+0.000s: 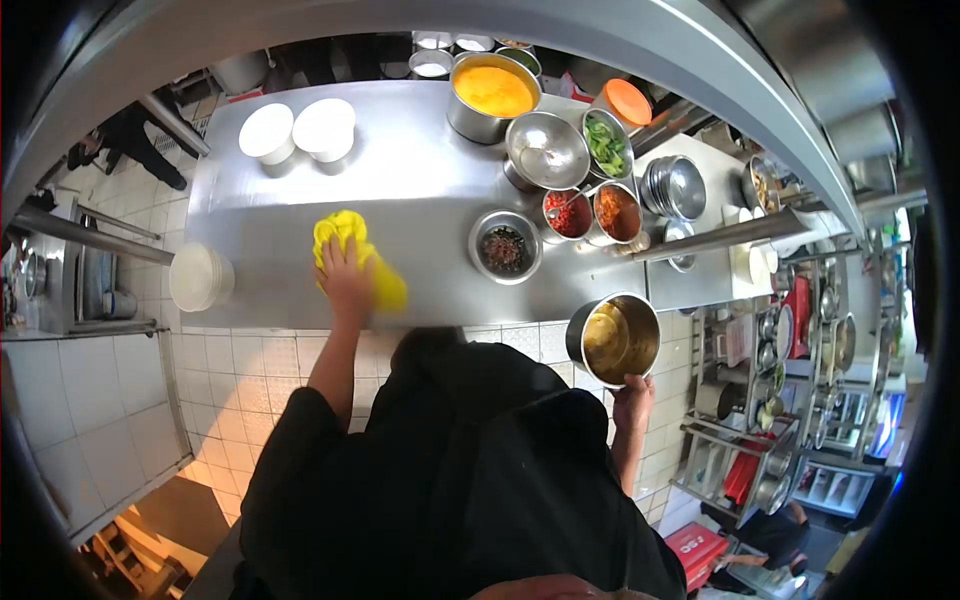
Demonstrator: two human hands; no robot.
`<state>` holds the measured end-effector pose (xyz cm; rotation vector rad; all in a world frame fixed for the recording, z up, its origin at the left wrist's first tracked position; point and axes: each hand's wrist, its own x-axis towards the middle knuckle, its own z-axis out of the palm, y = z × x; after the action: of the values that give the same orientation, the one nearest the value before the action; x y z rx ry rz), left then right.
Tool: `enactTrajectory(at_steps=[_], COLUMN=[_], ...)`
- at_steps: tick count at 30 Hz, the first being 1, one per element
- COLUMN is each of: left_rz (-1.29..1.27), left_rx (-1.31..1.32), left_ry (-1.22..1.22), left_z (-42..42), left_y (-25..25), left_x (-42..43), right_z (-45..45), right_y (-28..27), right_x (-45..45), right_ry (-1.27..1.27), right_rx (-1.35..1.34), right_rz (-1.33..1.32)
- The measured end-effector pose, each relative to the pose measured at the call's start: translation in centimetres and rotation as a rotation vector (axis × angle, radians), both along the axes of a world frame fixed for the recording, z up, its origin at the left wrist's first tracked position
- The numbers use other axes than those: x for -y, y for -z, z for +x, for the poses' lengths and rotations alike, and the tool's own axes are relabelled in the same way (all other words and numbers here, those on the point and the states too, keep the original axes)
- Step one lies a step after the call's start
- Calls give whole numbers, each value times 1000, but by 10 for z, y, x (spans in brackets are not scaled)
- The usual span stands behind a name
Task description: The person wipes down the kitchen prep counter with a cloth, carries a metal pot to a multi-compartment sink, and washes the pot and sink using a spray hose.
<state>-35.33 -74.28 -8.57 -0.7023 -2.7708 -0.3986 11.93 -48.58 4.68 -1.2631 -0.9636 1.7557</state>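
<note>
My left hand (346,284) presses a bright yellow cloth (389,287) onto the steel table (430,240) near its front edge, with the fingers over the cloth. Part of the cloth is smeared by motion. Off the front edge, my right hand (632,398) grips the rim of a steel pot (648,345), which is tilted so that its inside shows. A yellowish residue or food coats the pot's bottom. Nearest to the pot on the table stands a steel bowl (505,248) with dark bits in it.
White tubs (266,134) stand at the back left, and a stack of white containers (200,277) sits at the left corner. A pot of orange liquid (494,92), red and green ingredients and stacked bowls (675,188) line the right. Shelving (770,400) stands beyond.
</note>
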Motion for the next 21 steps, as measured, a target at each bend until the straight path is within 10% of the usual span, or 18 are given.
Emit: enactTrajectory(at_steps=[9, 11, 14, 19, 21], left_rz=[174, 336, 592, 957, 865], left_rx=[385, 1319, 1436, 1407, 1433], left_ry=[181, 103, 57, -124, 264], left_z=[51, 60, 56, 50, 7], left_y=[-7, -11, 71, 38, 68], left_x=[-115, -157, -169, -147, -104], right_z=[30, 34, 58, 107, 132], right_y=[16, 18, 26, 36, 36], right_x=[-20, -26, -31, -34, -36], right_ry=[46, 18, 35, 253, 308], right_rx=[12, 71, 133, 71, 76], right_rz=[14, -6, -6, -14, -31])
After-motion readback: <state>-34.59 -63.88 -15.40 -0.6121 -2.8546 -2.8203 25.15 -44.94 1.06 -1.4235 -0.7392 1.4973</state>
